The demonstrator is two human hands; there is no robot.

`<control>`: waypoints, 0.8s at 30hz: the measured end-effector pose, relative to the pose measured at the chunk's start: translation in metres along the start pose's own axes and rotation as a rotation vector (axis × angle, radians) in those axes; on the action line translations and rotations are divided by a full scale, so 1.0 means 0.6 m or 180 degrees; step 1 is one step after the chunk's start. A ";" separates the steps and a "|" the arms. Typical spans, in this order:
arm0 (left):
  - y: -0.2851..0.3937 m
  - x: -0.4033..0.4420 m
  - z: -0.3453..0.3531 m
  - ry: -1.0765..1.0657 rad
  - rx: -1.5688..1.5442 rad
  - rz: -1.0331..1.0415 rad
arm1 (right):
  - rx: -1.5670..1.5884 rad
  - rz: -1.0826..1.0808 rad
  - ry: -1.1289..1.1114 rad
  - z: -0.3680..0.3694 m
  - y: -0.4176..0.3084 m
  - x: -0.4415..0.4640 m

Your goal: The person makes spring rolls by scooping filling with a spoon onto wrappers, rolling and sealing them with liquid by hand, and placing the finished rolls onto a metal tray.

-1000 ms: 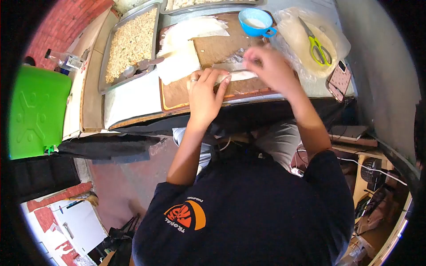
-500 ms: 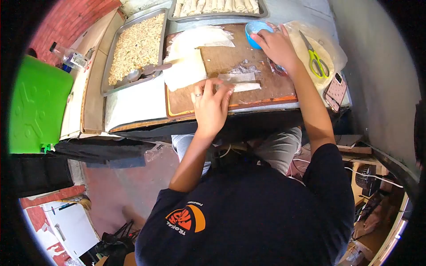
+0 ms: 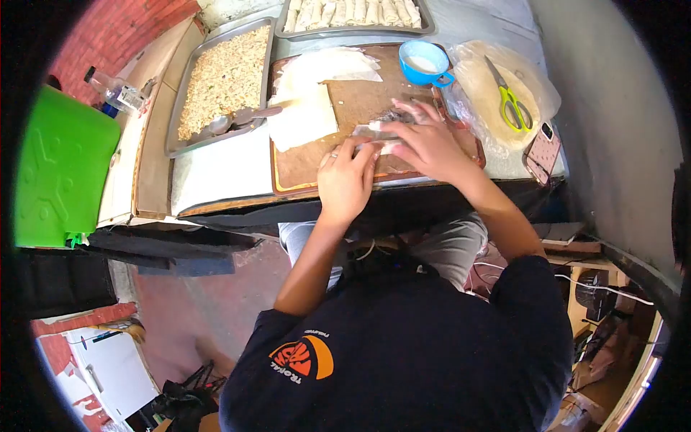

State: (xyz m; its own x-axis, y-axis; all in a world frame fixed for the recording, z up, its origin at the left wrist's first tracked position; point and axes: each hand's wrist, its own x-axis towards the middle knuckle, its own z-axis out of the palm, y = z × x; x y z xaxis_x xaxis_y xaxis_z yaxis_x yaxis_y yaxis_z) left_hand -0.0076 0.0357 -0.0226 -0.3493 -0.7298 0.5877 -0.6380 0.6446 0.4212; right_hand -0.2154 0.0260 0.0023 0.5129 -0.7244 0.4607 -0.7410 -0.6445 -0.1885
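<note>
On the brown board (image 3: 302, 169), a partly rolled spring roll (image 3: 389, 147) lies near the front edge, mostly covered by my hands. My left hand (image 3: 346, 178) has its fingers closed on the roll's left end. Over its right part reaches my right hand (image 3: 433, 150), fingers stretched out and touching the loose wrapper flap (image 3: 364, 130). A blue cup (image 3: 438, 79) with white liquid stands at the board's far right corner. Stacked wrappers (image 3: 306, 119) lie on the board's left side, with more wrapper sheets (image 3: 327, 66) behind them.
A tray of chopped filling (image 3: 224, 79) with a spoon (image 3: 221, 124) sits left. Finished rolls fill another tray (image 3: 353, 32) at the back. To the right are green-handled scissors (image 3: 512, 104) on bagged wrappers (image 3: 479, 65) and a phone (image 3: 543, 153). A green container (image 3: 65, 169) stands far left.
My right hand has left the blue cup and come down and left to the spring roll. My left hand has stayed at the roll's left end.
</note>
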 end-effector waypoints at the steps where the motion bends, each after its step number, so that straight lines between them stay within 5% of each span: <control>1: 0.000 -0.001 -0.002 -0.0035 0.0007 -0.0006 | -0.0182 -0.0100 -0.0063 -0.013 0.011 -0.009; 24: 0.005 0.000 -0.008 -0.0115 0.0079 -0.0010 | 0.0480 -0.0210 -0.0461 -0.019 0.025 0.013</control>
State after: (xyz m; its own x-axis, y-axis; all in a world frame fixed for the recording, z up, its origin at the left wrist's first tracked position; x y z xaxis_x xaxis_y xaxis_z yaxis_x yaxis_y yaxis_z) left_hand -0.0060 0.0385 -0.0179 -0.3715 -0.7399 0.5608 -0.6558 0.6367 0.4056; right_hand -0.2275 0.0133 0.0129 0.6232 -0.6999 0.3489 -0.6360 -0.7132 -0.2948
